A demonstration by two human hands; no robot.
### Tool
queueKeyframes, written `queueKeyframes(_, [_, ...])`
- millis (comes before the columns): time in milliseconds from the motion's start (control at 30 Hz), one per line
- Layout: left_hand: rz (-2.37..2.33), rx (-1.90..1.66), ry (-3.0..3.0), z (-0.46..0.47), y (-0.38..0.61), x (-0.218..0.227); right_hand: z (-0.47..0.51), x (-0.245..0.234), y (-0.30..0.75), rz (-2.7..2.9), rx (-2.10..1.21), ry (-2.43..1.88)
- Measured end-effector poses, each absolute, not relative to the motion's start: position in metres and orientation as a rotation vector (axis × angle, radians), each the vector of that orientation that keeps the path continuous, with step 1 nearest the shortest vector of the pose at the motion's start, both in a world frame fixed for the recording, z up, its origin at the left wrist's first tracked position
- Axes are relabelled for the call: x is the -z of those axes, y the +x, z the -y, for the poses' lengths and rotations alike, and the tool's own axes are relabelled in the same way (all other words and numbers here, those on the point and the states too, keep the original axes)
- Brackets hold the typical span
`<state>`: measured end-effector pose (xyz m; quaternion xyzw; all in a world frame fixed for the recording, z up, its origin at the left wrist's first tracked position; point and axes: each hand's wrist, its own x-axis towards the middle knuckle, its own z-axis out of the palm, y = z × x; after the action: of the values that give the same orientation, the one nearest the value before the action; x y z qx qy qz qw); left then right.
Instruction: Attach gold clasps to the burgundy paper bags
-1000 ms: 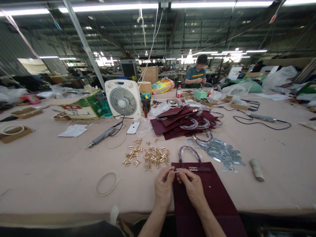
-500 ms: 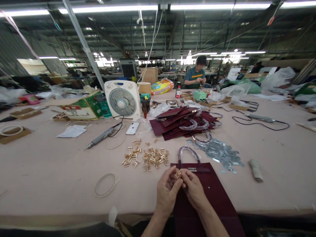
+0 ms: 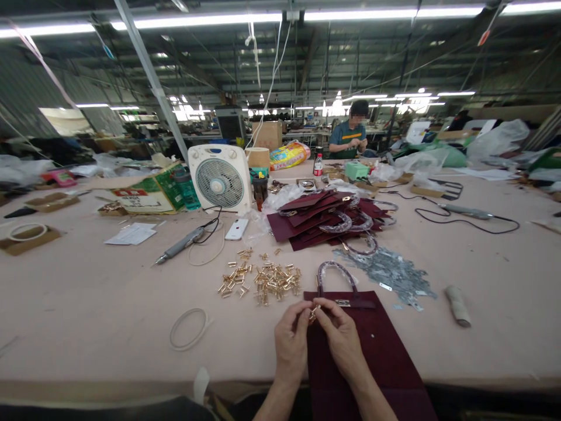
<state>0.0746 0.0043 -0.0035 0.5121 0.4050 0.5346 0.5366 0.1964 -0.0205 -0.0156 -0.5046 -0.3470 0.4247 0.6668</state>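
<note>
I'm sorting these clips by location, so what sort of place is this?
Most likely a bag-making workshop: a pile of burgundy handled bag pieces, a heap of small gold-coloured fittings and a corded hand tool share one large worktable.

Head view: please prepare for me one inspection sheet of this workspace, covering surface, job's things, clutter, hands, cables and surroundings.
Surface: pale table, things spread across it.
Job's things: bag overhangs the near edge; gold heap, grey plates and bag pile lie farther off.
Clutter: phone, fan, papers, pale loop.
Hands: left hand and right hand meet by the bag's top left corner, gold pieces held between them.
Cables: black cord at left tool; looping cord at right tool.
Surroundings: co-worker across the table; ceiling lights on.
</note>
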Motion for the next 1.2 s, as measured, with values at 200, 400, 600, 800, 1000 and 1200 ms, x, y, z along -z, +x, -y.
queueKeyframes(200, [-0.816, -1.278, 1.000, -0.008, 0.078, 0.008, 0.020, 0.017, 0.197, 0.728, -0.870, -1.116])
queueKeyframes(400, [-0.891, -1.206, 1.145, -0.011, 0.077, 0.018, 0.022, 0.018, 0.196, 0.819, -0.823, -1.145])
queueKeyframes(600, [-0.978, -1.247, 1.193, -0.008, 0.074, 0.014, 0.022, 0.018, 0.196, 0.929, -0.752, -1.175])
queueKeyframes(800, [-0.976, -1.296, 1.277, -0.004, 0.073, 0.004, 0.025, 0.016, 0.192, 0.971, -0.599, -1.202])
queueKeyframes(1000, [-1.019, -1.320, 1.300, 0.002, 0.072, 0.007, 0.028, 0.008, 0.189, 1.075, -0.452, -1.262])
queueKeyframes(1200, [-1.061, -1.405, 1.478, 0.001, 0.069, 0.013, 0.033, 0.010, 0.187, 1.244, -0.252, -1.288])
